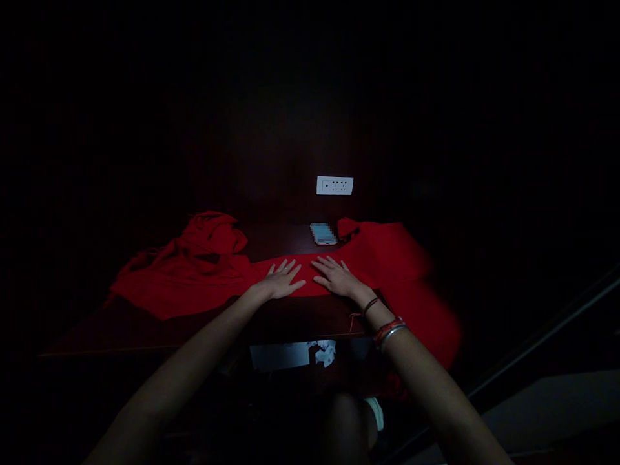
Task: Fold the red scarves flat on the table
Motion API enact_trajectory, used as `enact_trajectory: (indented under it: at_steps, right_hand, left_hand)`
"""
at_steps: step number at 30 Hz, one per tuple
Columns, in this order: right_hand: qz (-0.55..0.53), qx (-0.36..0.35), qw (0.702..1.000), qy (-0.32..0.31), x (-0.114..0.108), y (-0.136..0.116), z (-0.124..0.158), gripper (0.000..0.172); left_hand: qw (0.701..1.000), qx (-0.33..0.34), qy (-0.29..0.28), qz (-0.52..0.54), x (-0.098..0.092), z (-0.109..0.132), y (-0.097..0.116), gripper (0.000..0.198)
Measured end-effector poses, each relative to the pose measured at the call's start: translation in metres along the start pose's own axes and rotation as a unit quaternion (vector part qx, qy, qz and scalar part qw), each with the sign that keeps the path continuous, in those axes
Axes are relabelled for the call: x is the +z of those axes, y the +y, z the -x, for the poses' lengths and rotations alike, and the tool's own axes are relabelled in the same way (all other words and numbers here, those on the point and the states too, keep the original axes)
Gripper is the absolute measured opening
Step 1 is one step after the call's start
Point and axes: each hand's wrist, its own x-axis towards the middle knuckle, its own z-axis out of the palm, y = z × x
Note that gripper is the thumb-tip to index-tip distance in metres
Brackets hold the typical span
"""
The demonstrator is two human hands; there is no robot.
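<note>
Head view looks down on a dark wooden counter (290, 320) in a very dim room. Spread across it lies a red cloth (194, 278), bunched and rumpled at the far left, flatter in the middle, and draped over the counter's right edge, where it blurs. Both hands rest on the middle strip of the cloth, side by side and just apart. Left hand (283, 281) lies palm down with the fingers spread, flat on the fabric, gripping nothing. Right hand (339, 279) lies the same way, flat and released, fingers pointing to the far side. Around the right wrist sit red and silver bangles (387, 330) and a red thread. Just beyond the hands, near the far edge, lies a phone (323, 234) with its screen blurred. On the dark wall behind is a white socket plate (334, 185); no writing on it can be read.
</note>
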Motion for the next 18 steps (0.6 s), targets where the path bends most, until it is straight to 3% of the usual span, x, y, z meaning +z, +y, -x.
enact_trajectory:
  at_steps: [2, 4, 11, 15, 18]
  right_hand:
    - [0.007, 0.019, 0.998, -0.053, 0.008, 0.003, -0.004, 0.054]
    - [0.014, 0.043, 0.997, -0.067, 0.015, 0.007, -0.004, 0.054]
    - [0.001, 0.069, 0.990, -0.127, 0.006, 0.009, -0.010, 0.058]
    - [-0.003, 0.027, 0.997, -0.077, 0.000, 0.003, -0.024, 0.058]
    - [-0.001, -0.002, 0.996, -0.093, 0.007, 0.003, -0.031, 0.052]
  left_hand:
    - [0.997, -0.026, -0.069, 0.017, 0.000, 0.000, -0.006, 0.074]
    - [0.995, -0.029, -0.095, 0.025, -0.002, 0.002, -0.009, 0.078]
    - [0.994, -0.025, -0.104, 0.033, -0.004, 0.001, -0.010, 0.087]
    - [0.993, -0.018, -0.115, 0.033, -0.004, 0.002, -0.010, 0.090]
    - [0.992, -0.023, -0.122, 0.027, -0.005, 0.003, -0.010, 0.091]
